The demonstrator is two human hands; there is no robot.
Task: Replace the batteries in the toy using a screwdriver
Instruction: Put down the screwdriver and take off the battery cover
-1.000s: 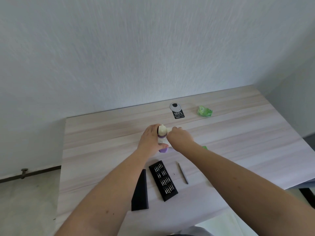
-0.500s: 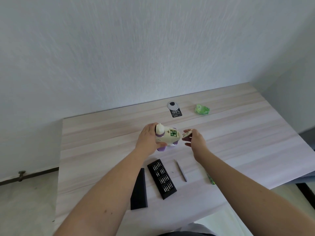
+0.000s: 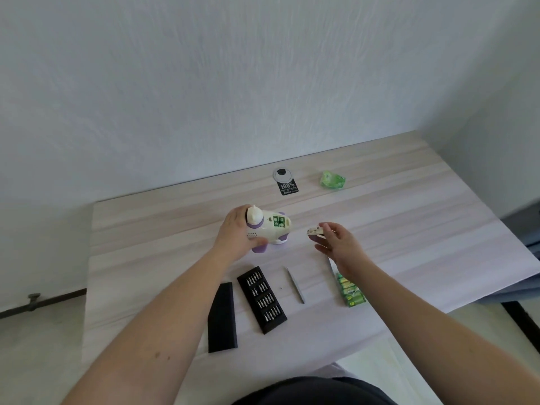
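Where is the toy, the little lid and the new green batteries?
White and purple plastic toy (image 3: 264, 229), head view, on its body.
Small white battery cover (image 3: 314, 231), head view, its middle.
Green battery pack (image 3: 350, 290), head view, its middle.

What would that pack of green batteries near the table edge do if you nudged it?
The battery pack would probably slide as one block, since the cells look wrapped together side by side. It is likely heavy for its size. It lies close to the table edge, just behind the right hand, so a careless push might drop it.
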